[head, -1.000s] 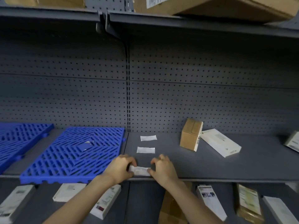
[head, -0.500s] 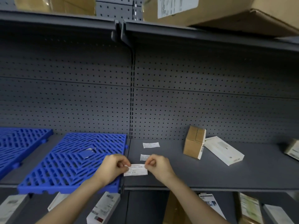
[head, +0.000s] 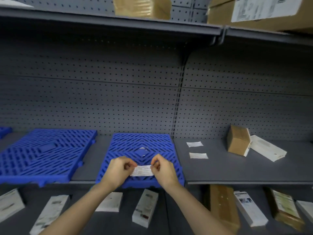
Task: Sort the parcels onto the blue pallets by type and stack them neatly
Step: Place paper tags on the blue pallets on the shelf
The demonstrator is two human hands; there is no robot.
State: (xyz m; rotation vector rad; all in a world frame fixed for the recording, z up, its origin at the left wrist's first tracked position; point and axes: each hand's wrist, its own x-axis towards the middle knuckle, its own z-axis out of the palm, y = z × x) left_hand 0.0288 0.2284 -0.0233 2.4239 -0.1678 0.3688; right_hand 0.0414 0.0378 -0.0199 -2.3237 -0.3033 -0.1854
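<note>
Left hand (head: 116, 172) and right hand (head: 165, 170) each pinch one end of a white paper slip (head: 142, 171), holding it over the front edge of a blue pallet (head: 128, 143). Grey shelf (head: 220, 168) carries everything. Second blue pallet (head: 44, 153) lies at 9 o'clock of the first, apart from it. Brown box (head: 238, 141) sits at 2 o'clock, with a white box (head: 267, 148) just beside it. Two loose slips (head: 194, 144) lie flat between pallet and boxes.

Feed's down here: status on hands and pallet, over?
Both busy: left hand and right hand each pinch an end of the white slip. Slip over the blue pallet, front edge; no boxes on it. Nothing in the way.
</note>
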